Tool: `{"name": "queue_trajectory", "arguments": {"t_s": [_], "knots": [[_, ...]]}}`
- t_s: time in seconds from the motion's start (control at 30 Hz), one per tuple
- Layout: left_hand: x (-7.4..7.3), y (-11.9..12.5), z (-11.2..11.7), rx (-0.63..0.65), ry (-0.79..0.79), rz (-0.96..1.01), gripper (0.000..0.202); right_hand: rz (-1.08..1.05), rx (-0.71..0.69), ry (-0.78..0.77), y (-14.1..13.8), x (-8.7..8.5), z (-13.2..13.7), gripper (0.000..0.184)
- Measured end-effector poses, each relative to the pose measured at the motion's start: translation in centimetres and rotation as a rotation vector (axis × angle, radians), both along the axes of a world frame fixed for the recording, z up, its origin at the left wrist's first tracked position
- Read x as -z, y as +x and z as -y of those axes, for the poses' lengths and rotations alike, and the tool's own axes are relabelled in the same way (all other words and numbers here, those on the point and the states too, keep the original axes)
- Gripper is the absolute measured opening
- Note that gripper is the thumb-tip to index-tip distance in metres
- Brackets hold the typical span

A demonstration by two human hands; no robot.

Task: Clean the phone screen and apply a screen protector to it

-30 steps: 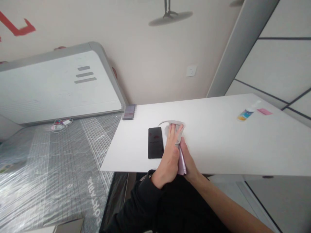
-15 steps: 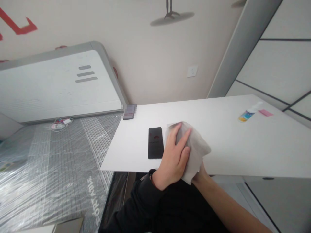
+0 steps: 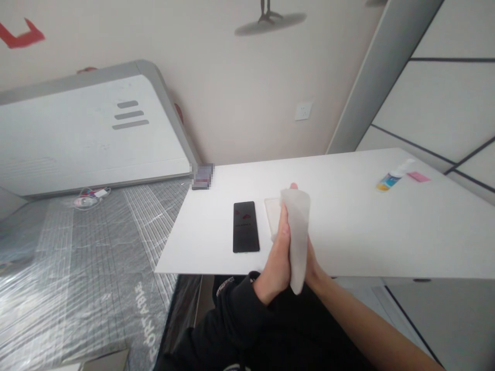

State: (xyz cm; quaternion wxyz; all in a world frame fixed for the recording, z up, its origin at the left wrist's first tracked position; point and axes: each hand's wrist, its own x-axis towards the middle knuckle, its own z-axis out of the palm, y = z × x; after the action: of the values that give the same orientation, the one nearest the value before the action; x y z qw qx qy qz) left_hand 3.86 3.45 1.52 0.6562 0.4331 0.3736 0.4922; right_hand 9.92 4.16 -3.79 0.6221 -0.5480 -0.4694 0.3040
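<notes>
pressing a grey cloth upright between both hands: the left hand is closing around it from the left, and the right hand is gripping it from the right, partly hidden behind it. just left of the hands, a clear sheet is lying on the white table, beside a black phone. well right of the hands, a small bottle and a pink slip are lying.

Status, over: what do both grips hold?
Left hand, right hand: pale grey cloth between them. Clear plastic sheet beside black smartphone. Nothing blocking.
</notes>
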Motion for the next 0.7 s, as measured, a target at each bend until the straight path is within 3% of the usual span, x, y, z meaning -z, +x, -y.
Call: {"name": "queue_trajectory", "arguments": {"t_s": [0.17,0.27,0.37,0.57,0.7], "knots": [[1.1,-0.1,-0.8,0.026,-0.219,0.291,0.056,0.326,-0.123,0.162,1.1,-1.1,-1.3,0.064],[1.4,-1.1,-1.7,0.049,-0.207,0.36,0.053,0.567,-0.203,0.284,1.5,-2.3,-1.1,0.068],[2.0,-1.9,-1.2,0.123,-0.206,0.356,0.048,0.735,-0.158,0.257,2.2,-3.6,-1.7,0.065],[3.2,-2.7,-0.3,0.227,-0.293,0.408,0.045,0.563,-0.121,0.153,4.7,-4.8,-5.0,0.074],[3.2,-3.4,-0.7,0.153,-0.164,0.32,0.048,0.375,-0.016,0.137,6.3,-4.9,-6.3,0.066]]}}
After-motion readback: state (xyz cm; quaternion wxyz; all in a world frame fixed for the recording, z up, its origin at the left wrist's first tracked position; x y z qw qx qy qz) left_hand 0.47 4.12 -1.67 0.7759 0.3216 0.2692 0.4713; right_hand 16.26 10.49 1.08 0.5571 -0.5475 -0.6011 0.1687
